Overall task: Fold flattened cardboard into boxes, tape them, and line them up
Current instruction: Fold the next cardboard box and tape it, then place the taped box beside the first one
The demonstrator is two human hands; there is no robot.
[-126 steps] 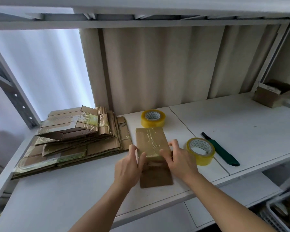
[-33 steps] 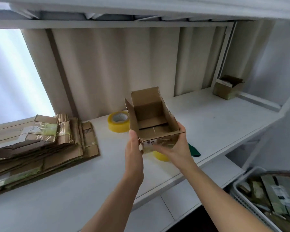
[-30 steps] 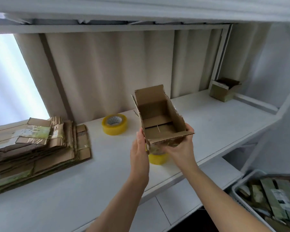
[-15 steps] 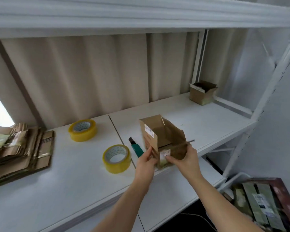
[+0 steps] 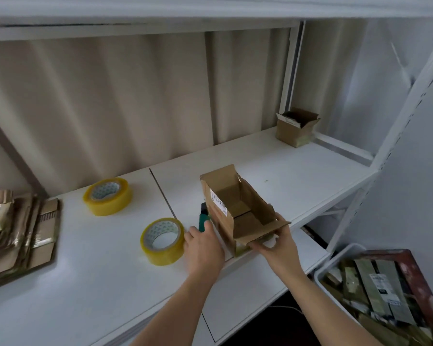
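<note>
Head view: open box (image 5: pixel 238 211) sits between both hands, right hand (image 5: pixel 276 242) gripping.

- A green box cutter with a dark tip (image 5: pixel 201 219) lies on the shelf just past the left fingers (image 5: pixel 207 224); whether they touch it cannot be told.
- A white flat shelf board (image 5: pixel 298 171) runs under both sets of fingers, with a dark seam to the left of the left fingers.
- A second white shelf (image 5: pixel 248 290) sits lower, nearer than the right fingers (image 5: pixel 260 245).
- A beige corrugated back panel (image 5: pixel 110 108) stands well beyond the fingers.
- A white perforated metal upright (image 5: pixel 388 146) rises to the right of the right fingers.
- A white plastic bin (image 5: pixel 335 260), low and to the right of the right fingers, holds blurred flat pieces and a reddish-brown frame (image 5: pixel 410 265).
</note>
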